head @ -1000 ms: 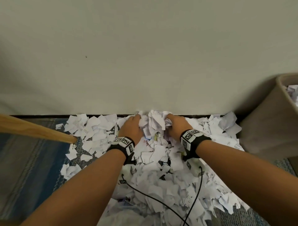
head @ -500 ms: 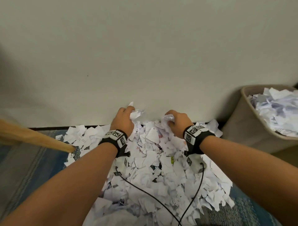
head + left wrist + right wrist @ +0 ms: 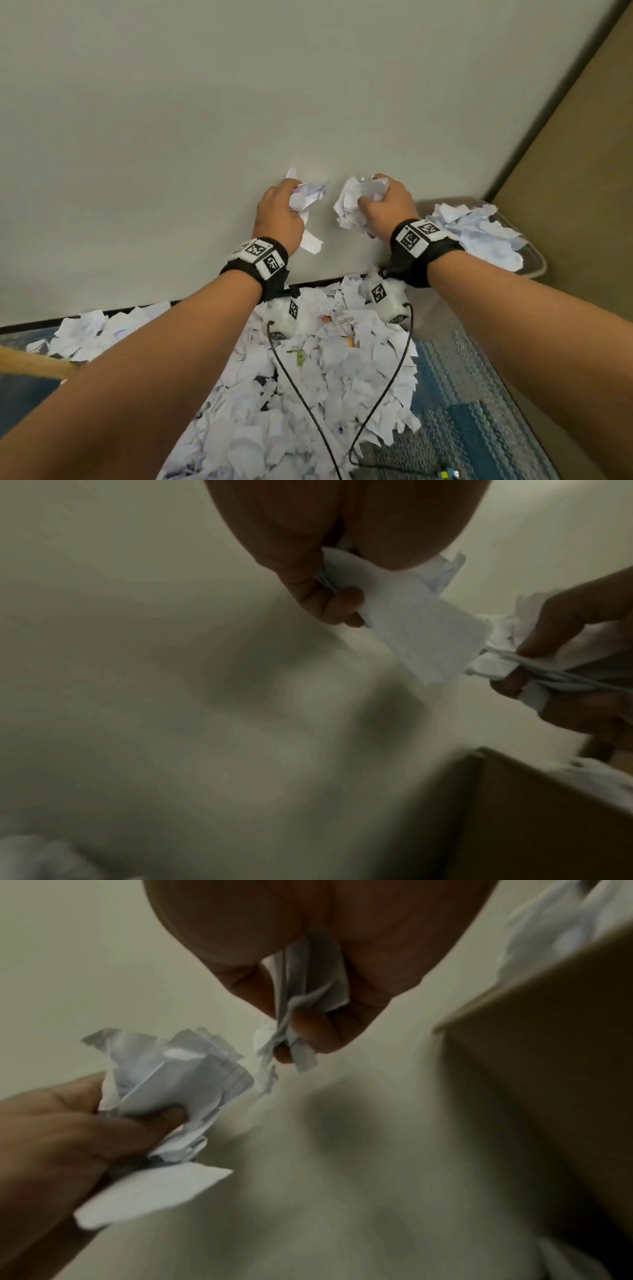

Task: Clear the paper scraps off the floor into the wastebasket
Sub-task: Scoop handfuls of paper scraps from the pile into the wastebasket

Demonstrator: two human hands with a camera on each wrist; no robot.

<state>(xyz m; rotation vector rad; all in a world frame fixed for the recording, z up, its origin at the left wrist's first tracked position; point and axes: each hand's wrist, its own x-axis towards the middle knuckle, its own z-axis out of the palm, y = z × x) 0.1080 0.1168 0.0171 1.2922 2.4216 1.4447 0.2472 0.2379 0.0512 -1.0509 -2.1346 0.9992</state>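
Two hands up in front of the pale wall (image 3: 205, 120), side by side with a small gap between. Left hand (image 3: 279, 214) with fingers curled tight round a bunch of paper scraps (image 3: 306, 198), one flat white strip (image 3: 311, 241) hanging down under the fist. Right hand (image 3: 387, 205) squeezed shut round a bigger crumpled wad (image 3: 349, 205), bits sticking out between the fingers (image 3: 308, 1031). A black band with square marks (image 3: 258, 257) on each wrist, thin black wires (image 3: 301, 394) dangling down. Down below, a big white heap of torn paper (image 3: 308, 394) on the blue carpet (image 3: 462, 411), spread from the foot of the wall toward the near edge of the floor. More loose bits along the wall on the left side (image 3: 85, 329). Tan wastebasket (image 3: 534, 270) in the right corner by the wall, near the right wrist, already piled with paper (image 3: 479, 233). A wooden stick (image 3: 30, 363) poking in at the left edge of the floor.
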